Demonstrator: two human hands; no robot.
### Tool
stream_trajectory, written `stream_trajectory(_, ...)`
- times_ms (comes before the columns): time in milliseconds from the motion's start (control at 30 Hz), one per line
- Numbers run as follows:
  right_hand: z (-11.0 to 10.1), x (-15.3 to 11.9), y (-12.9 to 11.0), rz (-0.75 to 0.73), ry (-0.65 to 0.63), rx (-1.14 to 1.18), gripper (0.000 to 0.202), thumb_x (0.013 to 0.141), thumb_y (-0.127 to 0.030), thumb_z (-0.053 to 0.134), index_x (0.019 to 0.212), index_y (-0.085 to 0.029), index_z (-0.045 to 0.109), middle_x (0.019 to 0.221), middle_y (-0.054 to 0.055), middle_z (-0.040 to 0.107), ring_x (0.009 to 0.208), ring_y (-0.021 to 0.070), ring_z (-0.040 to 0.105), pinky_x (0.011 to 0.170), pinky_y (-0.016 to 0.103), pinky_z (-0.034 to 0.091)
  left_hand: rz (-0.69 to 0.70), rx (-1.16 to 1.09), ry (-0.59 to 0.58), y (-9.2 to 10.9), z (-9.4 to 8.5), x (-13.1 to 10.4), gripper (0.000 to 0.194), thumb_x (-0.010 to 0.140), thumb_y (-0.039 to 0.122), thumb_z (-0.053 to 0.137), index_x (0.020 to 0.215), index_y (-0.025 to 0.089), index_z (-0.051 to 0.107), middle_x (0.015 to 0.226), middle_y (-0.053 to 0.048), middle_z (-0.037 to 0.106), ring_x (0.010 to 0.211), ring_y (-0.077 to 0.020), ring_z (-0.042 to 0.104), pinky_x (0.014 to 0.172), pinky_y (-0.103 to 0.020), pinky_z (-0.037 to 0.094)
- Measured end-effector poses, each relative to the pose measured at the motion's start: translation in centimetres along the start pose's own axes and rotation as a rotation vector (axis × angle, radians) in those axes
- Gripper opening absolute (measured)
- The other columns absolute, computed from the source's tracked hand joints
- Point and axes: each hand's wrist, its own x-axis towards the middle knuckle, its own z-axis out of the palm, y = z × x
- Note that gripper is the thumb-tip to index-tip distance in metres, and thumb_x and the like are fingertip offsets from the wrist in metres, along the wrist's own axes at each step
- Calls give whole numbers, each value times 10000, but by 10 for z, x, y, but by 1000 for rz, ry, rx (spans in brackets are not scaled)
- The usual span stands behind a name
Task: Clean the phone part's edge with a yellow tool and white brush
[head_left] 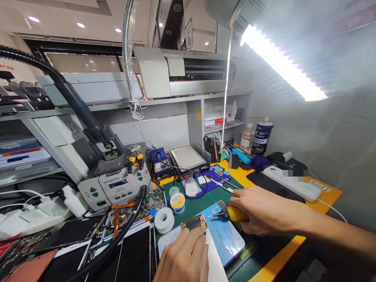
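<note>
Nearest the camera, at six o'clock, the left hand [183,258] lies fingers down on a white sheet [216,262] and pins a small amber-taped part [194,222] against the light-blue pad [225,235]. Just beyond, at four o'clock, the right hand [264,209] is closed round a yellow-handled tool [232,214], its dark tip aimed at nine o'clock, close to the part but not touching it. The step appears to be fine work on that part; the next move likely calls for a steady tip and a firm hold-down. Farther, at eleven o'clock, stand a solder reel [164,219] and the rework station [117,186]; at one o'clock, a spray can [262,137].
</note>
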Motion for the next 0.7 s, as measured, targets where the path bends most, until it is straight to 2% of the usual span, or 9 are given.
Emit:
stream_trajectory(400,-5,15,-12,-85,2,-181,168,738,-185,645,857,-172,763,809,135,738,639,256,679,504,334,258,1,-17,-24,-2,0,0,240,911,78,530,1084,157,676,1097,-84,758,870,-227,733,761,-343,657)
stream_trajectory(700,-9,18,-19,-75,-12,-181,162,752,-123,621,829,-155,760,824,149,740,606,231,657,506,326,268,7,-7,-20,-2,1,-1,241,913,82,527,1084,153,681,1093,-90,761,867,-226,735,765,-333,654)
